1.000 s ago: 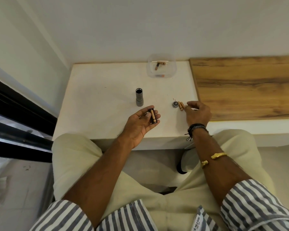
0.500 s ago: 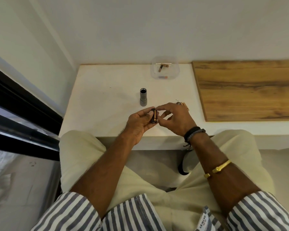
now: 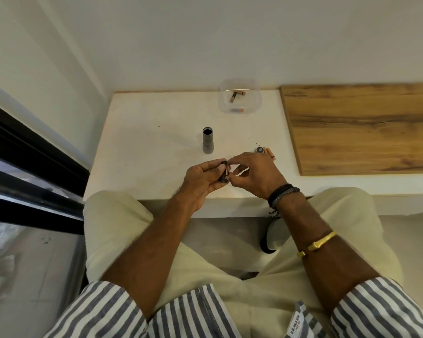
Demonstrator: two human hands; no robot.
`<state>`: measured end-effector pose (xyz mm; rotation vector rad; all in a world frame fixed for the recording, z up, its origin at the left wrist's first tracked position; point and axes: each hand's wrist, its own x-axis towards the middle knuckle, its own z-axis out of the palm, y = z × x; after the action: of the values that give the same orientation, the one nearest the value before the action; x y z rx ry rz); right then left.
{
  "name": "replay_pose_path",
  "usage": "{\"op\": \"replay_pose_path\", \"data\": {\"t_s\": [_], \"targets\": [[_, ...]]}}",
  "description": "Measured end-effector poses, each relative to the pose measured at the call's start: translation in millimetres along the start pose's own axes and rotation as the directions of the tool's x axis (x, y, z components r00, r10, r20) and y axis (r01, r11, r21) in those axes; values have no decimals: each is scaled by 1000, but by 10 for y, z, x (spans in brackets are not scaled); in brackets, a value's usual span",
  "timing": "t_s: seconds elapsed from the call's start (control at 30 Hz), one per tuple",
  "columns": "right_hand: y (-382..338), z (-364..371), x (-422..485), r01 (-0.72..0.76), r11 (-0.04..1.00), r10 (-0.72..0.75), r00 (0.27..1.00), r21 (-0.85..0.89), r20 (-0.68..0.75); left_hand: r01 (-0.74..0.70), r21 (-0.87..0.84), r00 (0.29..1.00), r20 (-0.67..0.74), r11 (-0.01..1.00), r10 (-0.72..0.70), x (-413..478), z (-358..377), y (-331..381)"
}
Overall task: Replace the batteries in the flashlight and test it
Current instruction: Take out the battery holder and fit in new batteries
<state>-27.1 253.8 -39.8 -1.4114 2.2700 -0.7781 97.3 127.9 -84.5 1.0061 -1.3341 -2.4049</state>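
Observation:
The grey flashlight body [image 3: 207,140] stands upright on the white table [image 3: 152,142] with its open end up. My left hand [image 3: 202,182] holds a black battery holder [image 3: 223,173] just above the table's front edge. A copper-coloured battery [image 3: 227,170] lies in that holder. My right hand [image 3: 253,175] pinches this battery with its fingertips. The flashlight's round end cap [image 3: 259,150] lies on the table behind my right hand, with loose batteries [image 3: 271,153] beside it.
A clear plastic container [image 3: 241,100] with a few batteries in it stands at the back of the table by the wall. A wooden board [image 3: 362,128] covers the surface to the right. A black window frame runs along the left.
My right hand has left the loose batteries by the end cap and come left to the holder in my left hand. It now presses a battery against the holder.

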Motion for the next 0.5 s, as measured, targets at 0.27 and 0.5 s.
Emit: {"op": "replay_pose_path", "data": {"t_s": [0.27,0.5], "targets": [[-32,-3,-36,82,997,-82,997,-4,-12,17,53,1000,-24,998,-16,-7,-8,-6],[-45,21,-34,84,996,-84,996,-16,-23,54,103,999,1,993,-54,-19,-13,53]]}}
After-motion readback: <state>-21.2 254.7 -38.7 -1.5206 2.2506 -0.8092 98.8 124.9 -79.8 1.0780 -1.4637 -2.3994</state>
